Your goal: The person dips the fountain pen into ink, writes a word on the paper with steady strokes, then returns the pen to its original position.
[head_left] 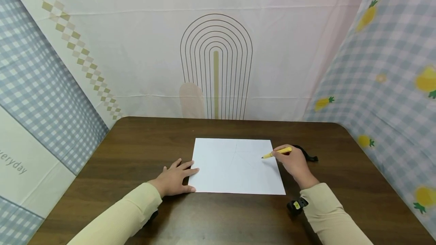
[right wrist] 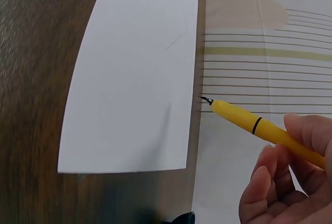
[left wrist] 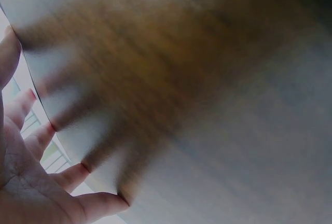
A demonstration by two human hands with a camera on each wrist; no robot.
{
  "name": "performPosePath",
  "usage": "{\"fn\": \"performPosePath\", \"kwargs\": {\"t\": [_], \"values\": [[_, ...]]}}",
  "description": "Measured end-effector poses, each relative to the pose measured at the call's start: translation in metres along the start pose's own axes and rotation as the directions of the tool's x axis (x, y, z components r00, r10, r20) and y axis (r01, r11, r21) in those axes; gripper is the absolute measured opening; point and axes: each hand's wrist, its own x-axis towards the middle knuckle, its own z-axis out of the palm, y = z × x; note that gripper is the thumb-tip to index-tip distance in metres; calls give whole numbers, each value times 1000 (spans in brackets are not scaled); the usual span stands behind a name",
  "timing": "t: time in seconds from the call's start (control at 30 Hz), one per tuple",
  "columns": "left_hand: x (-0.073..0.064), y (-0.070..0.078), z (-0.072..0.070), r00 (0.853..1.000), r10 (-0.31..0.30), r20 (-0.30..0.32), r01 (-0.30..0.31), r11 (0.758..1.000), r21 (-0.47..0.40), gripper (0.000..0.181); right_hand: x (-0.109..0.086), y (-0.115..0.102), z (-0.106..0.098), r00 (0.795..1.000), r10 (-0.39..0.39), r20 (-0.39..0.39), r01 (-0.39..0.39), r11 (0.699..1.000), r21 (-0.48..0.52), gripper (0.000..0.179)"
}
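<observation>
A white sheet of paper lies on the dark wooden table, with a few thin, faint straight lines on its upper part. My left hand rests with fingers spread at the sheet's left edge, some fingertips over the paper. The left wrist view shows the same hand, fingertips pressing on the tabletop. Between thumb and fingers, my right hand holds a yellow fountain pen over the right part of the sheet. In the right wrist view the pen shows its dark metal nib, uncapped and pointing away from the hand.
The brown table runs back to a pale curtain with printed arches. Behind the right hand lies a black strap-like thing. Checked blue cloth hangs at the sides. A black device sits at the right wrist.
</observation>
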Motion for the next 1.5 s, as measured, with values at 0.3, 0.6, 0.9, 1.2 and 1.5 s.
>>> {"fn": "performPosePath", "kwargs": {"t": [0.3,0.6,0.9,1.2,1.5], "values": [[-1,0,0,1000,10,-1,-10,1000,-4,64,-1,3,-5,999,27,25,-28,999,36,32],[-1,0,0,1000,8,-2,-8,1000,-5,65,0,4,-10,999,45,25,-47,993,107,34],[-1,2,-1,1000,1,3,-1,1000,3,65,-1,6,-24,998,59,-21,-56,991,122,41],[0,0,0,1000,3,2,-3,1000,11,66,-1,10,-35,996,83,-32,-75,975,210,46],[0,-1,0,1000,5,7,-5,1000,10,66,-2,13,-46,995,66,-71,-51,980,191,46]]}}
